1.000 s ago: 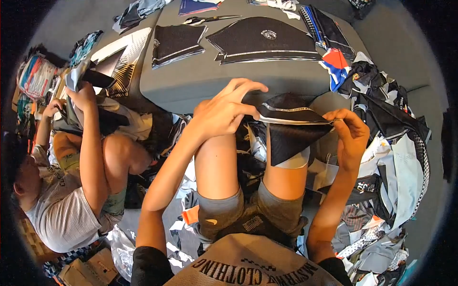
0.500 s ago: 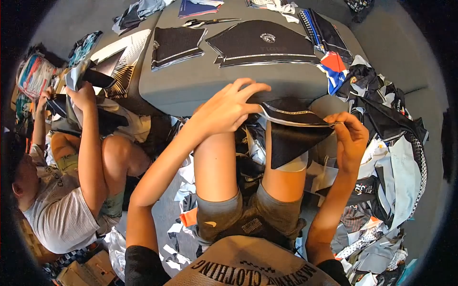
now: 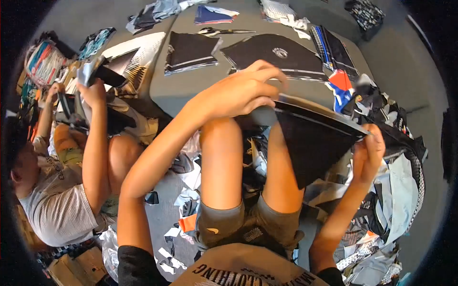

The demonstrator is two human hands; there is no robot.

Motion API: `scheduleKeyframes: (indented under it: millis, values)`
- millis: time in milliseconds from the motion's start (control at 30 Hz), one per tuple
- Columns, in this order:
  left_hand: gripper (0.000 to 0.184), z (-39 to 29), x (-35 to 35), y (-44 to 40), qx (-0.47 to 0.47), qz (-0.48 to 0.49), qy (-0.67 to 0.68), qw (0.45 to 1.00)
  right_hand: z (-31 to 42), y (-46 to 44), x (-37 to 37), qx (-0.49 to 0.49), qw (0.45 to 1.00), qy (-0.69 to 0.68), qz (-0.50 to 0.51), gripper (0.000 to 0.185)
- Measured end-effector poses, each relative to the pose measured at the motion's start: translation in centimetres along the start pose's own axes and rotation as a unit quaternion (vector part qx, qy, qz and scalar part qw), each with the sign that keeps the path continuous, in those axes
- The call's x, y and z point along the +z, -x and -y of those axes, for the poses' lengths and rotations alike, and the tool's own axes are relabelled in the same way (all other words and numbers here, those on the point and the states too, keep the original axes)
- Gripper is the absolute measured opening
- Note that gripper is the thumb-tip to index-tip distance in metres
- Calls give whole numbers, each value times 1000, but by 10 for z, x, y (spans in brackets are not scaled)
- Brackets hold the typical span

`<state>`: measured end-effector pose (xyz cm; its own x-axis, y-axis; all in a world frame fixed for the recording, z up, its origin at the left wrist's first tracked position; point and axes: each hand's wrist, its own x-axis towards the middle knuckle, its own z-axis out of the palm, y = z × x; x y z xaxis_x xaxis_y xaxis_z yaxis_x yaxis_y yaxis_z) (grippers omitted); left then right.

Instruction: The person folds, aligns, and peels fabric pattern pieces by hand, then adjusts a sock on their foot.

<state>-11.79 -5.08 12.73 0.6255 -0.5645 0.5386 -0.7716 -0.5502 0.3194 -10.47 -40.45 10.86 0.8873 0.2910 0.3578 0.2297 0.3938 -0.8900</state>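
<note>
Stretched between my two hands is a black fabric piece (image 3: 312, 143) with a pale strip along its upper edge; its lower part hangs as a point over my right thigh. My left hand (image 3: 248, 93) pinches the left corner, other fingers raised. The right corner is pinched in my right hand (image 3: 369, 148). Beyond them, a large black panel with a round emblem (image 3: 280, 52) and a smaller black panel (image 3: 191, 51) lie on the grey cushioned surface (image 3: 167, 95).
Scissors (image 3: 224, 32) lie behind the panels. Folded dark pieces (image 3: 334, 50) are at the back right. Fabric scraps (image 3: 400, 190) heap up at my right. At the left, a seated person (image 3: 67, 200) holds dark cloth. Cardboard (image 3: 76, 269) is at the lower left.
The black piece has been lifted and pulled wider, its right end lower. My right hand moved right and down, my left slightly right. The other person's cloth has shifted, and the view has tilted.
</note>
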Motion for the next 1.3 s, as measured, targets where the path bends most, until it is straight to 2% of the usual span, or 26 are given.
scheduleKeyframes:
  millis: [133, 233, 333, 400, 467, 567, 600, 733, 767, 900, 967, 1000, 1067, 1133, 1300]
  values:
    - [8, -13, -80, -14, 7, 63, -108, 992, 8, -48, 12, -56, 998, 20, -17, 27]
    - [6, 10, -137, -19, 22, 71, -184, 980, -1, -107, 47, -45, 998, 25, 34, 36]
    - [14, 62, -182, -19, -35, 116, -126, 985, -27, -174, 109, -10, 1000, 16, 2, 32]
    - [10, 93, -203, -5, -107, 111, -202, 967, -61, -228, 137, -7, 996, -28, 85, 33]
    - [10, 115, -216, 5, -239, 34, -222, 945, -92, -280, 176, 14, 997, -35, 61, 33]
    - [10, 226, -258, 21, -271, 15, -278, 922, -138, -348, 218, 23, 997, -30, 73, 27]
    - [10, 245, -263, 20, -268, 16, -282, 921, -148, -368, 231, 25, 997, -29, 70, 26]
    - [14, 299, -282, 32, -194, 25, -446, 874, -185, -424, 272, 2, 998, -37, 58, 22]
    - [14, 302, -282, 36, -197, 27, -449, 871, -195, -429, 279, 3, 997, -41, 61, 22]
    - [8, 302, -247, 58, -203, 40, -560, 802, -246, -433, 285, 16, 999, 6, 45, 25]
    - [11, 319, -226, 87, -164, 43, -609, 775, -275, -417, 279, 44, 998, -4, 42, 24]
    - [11, 320, -211, 99, -166, 47, -607, 776, -289, -405, 276, 49, 998, -4, 41, 24]
    - [11, 314, -177, 125, -231, 85, -577, 779, -313, -377, 269, 99, 994, 5, 41, 22]
    - [14, 311, -145, 159, -194, 57, -548, 811, -336, -351, 259, 137, 988, 12, 69, 20]
    - [13, 279, -105, 184, -218, 91, -516, 823, -345, -307, 248, 129, 986, 70, 79, 17]
